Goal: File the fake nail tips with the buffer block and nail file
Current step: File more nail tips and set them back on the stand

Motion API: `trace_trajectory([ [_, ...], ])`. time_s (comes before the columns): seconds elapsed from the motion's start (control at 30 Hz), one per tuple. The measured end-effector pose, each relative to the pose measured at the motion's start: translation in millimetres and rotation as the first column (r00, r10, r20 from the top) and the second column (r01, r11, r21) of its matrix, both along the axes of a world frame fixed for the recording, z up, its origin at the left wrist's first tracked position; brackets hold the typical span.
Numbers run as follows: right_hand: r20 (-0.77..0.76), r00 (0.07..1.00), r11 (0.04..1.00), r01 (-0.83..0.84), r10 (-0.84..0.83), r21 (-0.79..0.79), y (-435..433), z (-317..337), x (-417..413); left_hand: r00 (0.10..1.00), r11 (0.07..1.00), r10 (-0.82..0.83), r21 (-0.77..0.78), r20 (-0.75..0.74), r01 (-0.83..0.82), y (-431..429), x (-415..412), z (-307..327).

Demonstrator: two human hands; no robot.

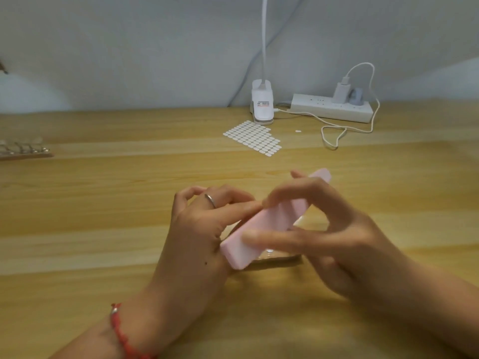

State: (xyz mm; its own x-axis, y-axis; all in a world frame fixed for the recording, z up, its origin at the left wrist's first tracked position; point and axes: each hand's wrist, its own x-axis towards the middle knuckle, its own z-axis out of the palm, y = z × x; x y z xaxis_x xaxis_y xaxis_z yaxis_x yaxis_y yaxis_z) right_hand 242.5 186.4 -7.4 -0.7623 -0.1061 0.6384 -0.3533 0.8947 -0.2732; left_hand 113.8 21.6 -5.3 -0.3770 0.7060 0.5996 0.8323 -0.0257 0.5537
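Note:
A long pink buffer block (269,224) lies slanted across the middle of the wooden table (103,229), held above it. My right hand (331,229) grips the block between thumb and fingers. My left hand (204,224), with a ring and a red bracelet on the wrist, has its fingers curled with the tips against the block's left face; whatever they pinch there is hidden. Under the hands lies a clear holder with nail tips (274,255), mostly covered. The picture is blurred around my right hand.
A sheet of small white adhesive tabs (252,137) lies further back. Behind it stand a white clip lamp base (262,103) and a power strip (331,107) with a charger and looping cable (334,136). Another strip of nail tips (23,149) sits at the left edge.

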Motion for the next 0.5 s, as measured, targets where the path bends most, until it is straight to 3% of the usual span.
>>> trace_trajectory([
  [0.13, -0.003, 0.999, 0.998, 0.047, -0.047, -0.047, 3.4, 2.2, 0.3, 1.000, 1.000, 0.026, -0.003, -0.007, -0.026, 0.2, -0.2, -1.0],
  [0.23, 0.002, 1.000, 1.000, -0.006, 0.006, 0.013, -1.6, -0.2, 0.2, 1.000, 1.000, 0.009, -0.010, -0.001, -0.009, 0.8, 1.6, 0.4],
  [0.5, -0.006, 0.999, 0.999, 0.036, -0.036, 0.030, 2.7, 1.6, 1.0, 1.000, 1.000, 0.013, 0.000, 0.014, -0.013, 0.2, 1.1, -1.4],
])
